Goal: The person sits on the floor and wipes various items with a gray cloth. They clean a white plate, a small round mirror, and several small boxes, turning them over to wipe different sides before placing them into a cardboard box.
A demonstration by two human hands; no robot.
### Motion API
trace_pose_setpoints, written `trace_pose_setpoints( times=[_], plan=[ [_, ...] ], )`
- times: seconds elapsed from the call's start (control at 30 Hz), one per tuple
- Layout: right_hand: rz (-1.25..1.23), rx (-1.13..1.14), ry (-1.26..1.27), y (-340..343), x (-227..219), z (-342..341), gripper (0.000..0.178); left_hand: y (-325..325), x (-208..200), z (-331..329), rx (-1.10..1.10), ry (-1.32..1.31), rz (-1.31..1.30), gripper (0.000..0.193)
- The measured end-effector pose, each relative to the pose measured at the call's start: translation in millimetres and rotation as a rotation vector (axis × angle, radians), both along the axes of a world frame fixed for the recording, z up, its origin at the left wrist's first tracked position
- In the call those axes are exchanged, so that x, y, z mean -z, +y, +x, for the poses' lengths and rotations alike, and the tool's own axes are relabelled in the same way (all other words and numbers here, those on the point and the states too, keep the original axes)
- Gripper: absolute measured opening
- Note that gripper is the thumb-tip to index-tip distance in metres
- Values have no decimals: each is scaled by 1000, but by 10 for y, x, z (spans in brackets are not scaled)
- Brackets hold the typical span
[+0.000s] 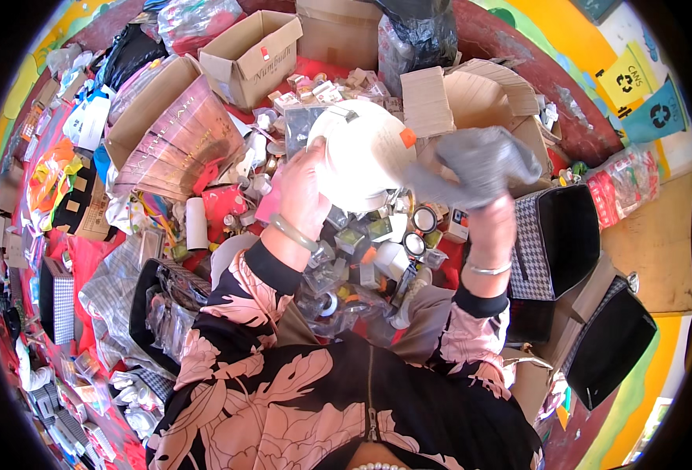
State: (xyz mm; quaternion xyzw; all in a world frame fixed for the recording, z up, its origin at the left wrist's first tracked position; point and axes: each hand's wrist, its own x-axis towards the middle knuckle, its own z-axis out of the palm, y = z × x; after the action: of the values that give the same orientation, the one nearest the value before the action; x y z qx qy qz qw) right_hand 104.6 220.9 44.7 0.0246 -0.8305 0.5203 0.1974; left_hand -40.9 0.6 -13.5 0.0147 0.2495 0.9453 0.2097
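My left hand (303,192) grips the left edge of a round white disc-shaped fixture (365,153), held up tilted in front of me. An orange tab sits on its right rim. My right hand (491,223) is raised beside it, shut on a crumpled grey cloth (479,164) that touches the disc's right side. Both wrists wear bangles, and my sleeves are black with pink flowers. Below my hands lies a heap of small boxes, jars and round tins (377,251).
Open cardboard boxes (252,55) stand at the back, and a flat pinkish carton (177,141) sits to the left. Black checked boxes (557,243) stand to the right. Plastic bags and packets cover the red floor (79,258) at left.
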Motion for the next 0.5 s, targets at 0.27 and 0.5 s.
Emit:
trace_pose_setpoints(
  times=[0.27, 0.5],
  plan=[
    [770, 13, 15, -720, -57, -361, 52, 101, -13, 298, 106, -41, -254, 20],
    [522, 216, 218, -726, 9, -456, 32, 163, -132, 422, -33, 154, -460, 21]
  ],
)
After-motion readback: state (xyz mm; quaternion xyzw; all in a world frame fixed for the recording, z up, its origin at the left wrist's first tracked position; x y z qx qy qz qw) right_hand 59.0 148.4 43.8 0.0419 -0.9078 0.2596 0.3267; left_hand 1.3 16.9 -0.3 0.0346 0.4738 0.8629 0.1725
